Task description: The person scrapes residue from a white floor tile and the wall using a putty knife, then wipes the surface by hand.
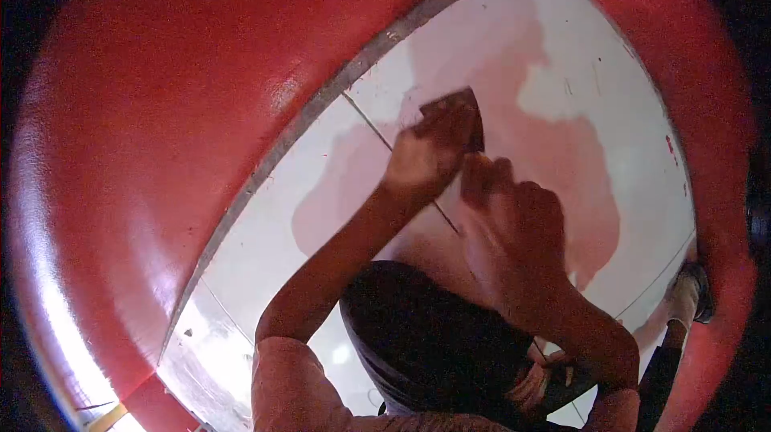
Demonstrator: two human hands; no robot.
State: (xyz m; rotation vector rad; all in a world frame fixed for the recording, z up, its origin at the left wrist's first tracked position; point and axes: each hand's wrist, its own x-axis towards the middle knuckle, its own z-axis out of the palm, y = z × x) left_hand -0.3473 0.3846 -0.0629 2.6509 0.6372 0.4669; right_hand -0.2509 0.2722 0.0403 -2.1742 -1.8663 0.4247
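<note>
A dark, flat-bladed scraper (pixel 463 100) is held out in front of my knees, over the white tiled floor. Its blade has a straight far edge with a pointed corner; the handle is mostly hidden inside my grip. My right hand (pixel 518 227) is closed around the handle end, where a small yellowish bit shows between the fingers. My left hand (pixel 430 155) is closed over the blade from the left side, its fingers dark and hard to separate from the metal. Both hands are close together, almost touching.
Glossy red walls (pixel 201 95) rise left and right, meeting the white tiles (pixel 265 215) in a corner ahead. A grey strip (pixel 373 50) runs along the left wall's base. Red marks (pixel 672 149) dot the right floor edge. A shoe (pixel 692 291) is by the right wall.
</note>
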